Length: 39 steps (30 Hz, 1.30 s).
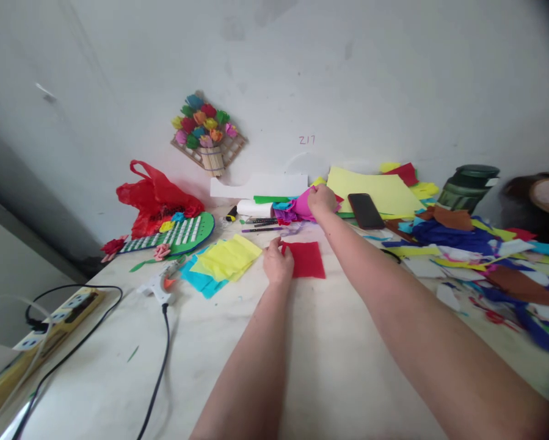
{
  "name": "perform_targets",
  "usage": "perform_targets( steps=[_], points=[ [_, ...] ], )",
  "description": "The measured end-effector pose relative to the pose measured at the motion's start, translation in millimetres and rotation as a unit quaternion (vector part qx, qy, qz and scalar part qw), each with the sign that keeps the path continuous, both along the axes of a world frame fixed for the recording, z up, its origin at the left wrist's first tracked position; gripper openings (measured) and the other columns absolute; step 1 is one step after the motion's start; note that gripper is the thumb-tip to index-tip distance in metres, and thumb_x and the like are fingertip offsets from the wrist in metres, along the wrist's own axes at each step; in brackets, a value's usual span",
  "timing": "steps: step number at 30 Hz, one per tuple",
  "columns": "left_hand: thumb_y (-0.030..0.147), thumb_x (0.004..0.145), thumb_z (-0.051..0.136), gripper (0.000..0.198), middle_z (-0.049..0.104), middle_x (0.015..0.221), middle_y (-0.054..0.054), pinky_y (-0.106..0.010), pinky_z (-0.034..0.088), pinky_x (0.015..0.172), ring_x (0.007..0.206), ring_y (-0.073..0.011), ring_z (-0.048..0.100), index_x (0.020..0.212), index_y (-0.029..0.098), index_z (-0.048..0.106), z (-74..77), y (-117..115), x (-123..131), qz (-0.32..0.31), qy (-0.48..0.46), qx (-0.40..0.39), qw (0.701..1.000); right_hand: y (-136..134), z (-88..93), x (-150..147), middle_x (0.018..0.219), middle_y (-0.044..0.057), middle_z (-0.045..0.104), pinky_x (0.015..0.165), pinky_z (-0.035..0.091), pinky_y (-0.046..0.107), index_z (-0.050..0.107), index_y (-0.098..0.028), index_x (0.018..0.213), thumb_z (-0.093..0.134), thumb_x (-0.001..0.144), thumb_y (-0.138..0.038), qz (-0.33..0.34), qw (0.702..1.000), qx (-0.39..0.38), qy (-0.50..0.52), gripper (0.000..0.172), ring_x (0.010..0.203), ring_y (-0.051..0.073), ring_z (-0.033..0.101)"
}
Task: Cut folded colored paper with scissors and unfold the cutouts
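My left hand [278, 261] rests on the table with its fingers curled, pinching the left edge of a red paper square [307, 259] that lies flat. My right hand [320, 200] reaches far across to the back of the table and grips a pink piece in a crumpled pile of pink, purple and blue paper [294, 209]. A stack of yellow and cyan paper squares [223, 261] lies just left of my left hand.
A glue gun [160, 284] with its black cord, a power strip [58, 318], a red plastic bag [156, 198], a green craft board [182, 235], pens [261, 222], a phone [366, 211] on yellow sheets, a dark jar [467, 186] and scattered paper scraps [485, 256] surround the work area. A paper flower basket [207, 135] hangs on the wall.
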<state>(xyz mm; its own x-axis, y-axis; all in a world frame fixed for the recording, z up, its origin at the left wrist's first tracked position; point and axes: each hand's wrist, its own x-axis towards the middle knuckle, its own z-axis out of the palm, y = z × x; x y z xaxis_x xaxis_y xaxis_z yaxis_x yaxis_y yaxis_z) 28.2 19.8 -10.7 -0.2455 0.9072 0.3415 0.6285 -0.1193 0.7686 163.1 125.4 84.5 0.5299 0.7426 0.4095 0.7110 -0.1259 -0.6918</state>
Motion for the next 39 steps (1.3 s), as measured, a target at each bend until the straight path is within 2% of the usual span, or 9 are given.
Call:
perform_targets(
  steps=[13, 17, 21, 24, 27, 29, 31, 34, 39],
  points=[
    [0.025, 0.077, 0.054, 0.018, 0.068, 0.082, -0.007, -0.03, 0.05, 0.076, 0.076, -0.0157, 0.064, 0.092, 0.017, 0.06, -8.9, 11, -1, -0.077, -0.191, 0.081, 0.975, -13, 7.7, 22, 0.103, 0.014, 0.063, 0.08, 0.042, 0.038, 0.06, -0.015, 0.099, 0.036, 0.089, -0.028, 0.0, 0.996, 0.0, 0.089, 0.029, 0.096, 0.027, 0.057],
    [0.037, 0.074, 0.058, 0.026, 0.067, 0.077, -0.008, -0.032, 0.053, 0.068, 0.067, -0.0178, 0.066, 0.085, 0.014, 0.057, -5.4, 11, -2, -0.152, -0.36, 0.02, 0.92, -24, 19.9, 25, 0.1, 0.013, 0.064, 0.077, 0.041, 0.036, 0.063, -0.015, 0.094, 0.042, 0.087, -0.026, 0.014, 0.999, 0.0, 0.035, 0.025, 0.093, 0.026, 0.057],
    [0.047, 0.07, 0.063, 0.04, 0.068, 0.077, -0.01, -0.033, 0.053, 0.065, 0.066, -0.0212, 0.067, 0.088, 0.012, 0.055, 3.1, 10, -5, -0.216, -0.479, -0.06, 0.849, -44, 20.6, 9, 0.086, 0.01, 0.065, 0.071, 0.039, 0.032, 0.062, -0.015, 0.095, 0.041, 0.088, -0.029, 0.057, 0.992, 0.094, -0.067, 0.026, 0.084, 0.024, 0.057],
    [0.059, 0.075, 0.052, 0.051, 0.068, 0.082, -0.015, -0.035, 0.053, 0.071, 0.073, -0.0233, 0.067, 0.09, 0.01, 0.057, 9.1, 9, -11, -0.252, -0.586, -0.12, 0.761, -67, 0.9, -16, 0.078, 0.008, 0.065, 0.065, 0.037, 0.03, 0.062, -0.015, 0.091, 0.04, 0.088, -0.031, 0.173, 0.948, 0.189, -0.19, 0.028, 0.075, 0.022, 0.056],
    [0.066, 0.078, 0.041, 0.06, 0.067, 0.08, -0.013, -0.034, 0.052, 0.076, 0.077, -0.0216, 0.066, 0.09, 0.011, 0.06, 12.0, 7, -21, -0.281, -0.688, -0.102, 0.661, -89, -31.2, -42, 0.076, 0.008, 0.065, 0.062, 0.036, 0.03, 0.062, -0.015, 0.08, 0.041, 0.087, -0.028, 0.342, 0.855, 0.221, -0.322, 0.026, 0.07, 0.019, 0.055],
    [0.064, 0.079, 0.04, 0.057, 0.066, 0.079, -0.011, -0.034, 0.051, 0.079, 0.079, -0.0209, 0.066, 0.087, 0.011, 0.06, 12.4, 5, -28, -0.268, -0.732, -0.099, 0.619, -100, -51.4, -54, 0.075, 0.008, 0.065, 0.064, 0.037, 0.03, 0.061, -0.016, 0.076, 0.042, 0.086, -0.024, 0.439, 0.782, 0.204, -0.393, 0.023, 0.071, 0.018, 0.055],
    [0.05, 0.085, 0.042, 0.043, 0.063, 0.069, -0.008, -0.033, 0.052, 0.077, 0.071, -0.0185, 0.065, 0.079, 0.012, 0.059, 12.5, 4, -33, -0.261, -0.733, -0.18, 0.601, -107, -64.8, -60, 0.077, 0.009, 0.065, 0.065, 0.038, 0.031, 0.061, -0.016, 0.073, 0.046, 0.083, -0.022, 0.483, 0.744, 0.195, -0.419, 0.019, 0.072, 0.019, 0.055],
    [0.028, 0.088, 0.043, 0.024, 0.061, 0.064, -0.005, -0.03, 0.053, 0.076, 0.064, -0.0149, 0.063, 0.076, 0.013, 0.056, 13.6, 5, -34, -0.223, -0.738, -0.186, 0.61, -110, -67.1, -59, 0.082, 0.009, 0.067, 0.071, 0.041, 0.031, 0.063, -0.016, 0.079, 0.048, 0.082, -0.026, 0.487, 0.772, 0.214, -0.348, 0.019, 0.079, 0.02, 0.058],
    [0.015, 0.085, 0.046, 0.02, 0.068, 0.084, -0.007, -0.029, 0.051, 0.085, 0.08, -0.0158, 0.066, 0.102, 0.011, 0.056, 17.7, 5, -28, -0.213, -0.756, -0.129, 0.605, -96, -45.0, -36, 0.096, 0.008, 0.067, 0.079, 0.043, 0.032, 0.063, -0.017, 0.088, 0.044, 0.085, -0.033, 0.333, 0.911, 0.227, -0.085, 0.025, 0.089, 0.02, 0.059]
  ],
)
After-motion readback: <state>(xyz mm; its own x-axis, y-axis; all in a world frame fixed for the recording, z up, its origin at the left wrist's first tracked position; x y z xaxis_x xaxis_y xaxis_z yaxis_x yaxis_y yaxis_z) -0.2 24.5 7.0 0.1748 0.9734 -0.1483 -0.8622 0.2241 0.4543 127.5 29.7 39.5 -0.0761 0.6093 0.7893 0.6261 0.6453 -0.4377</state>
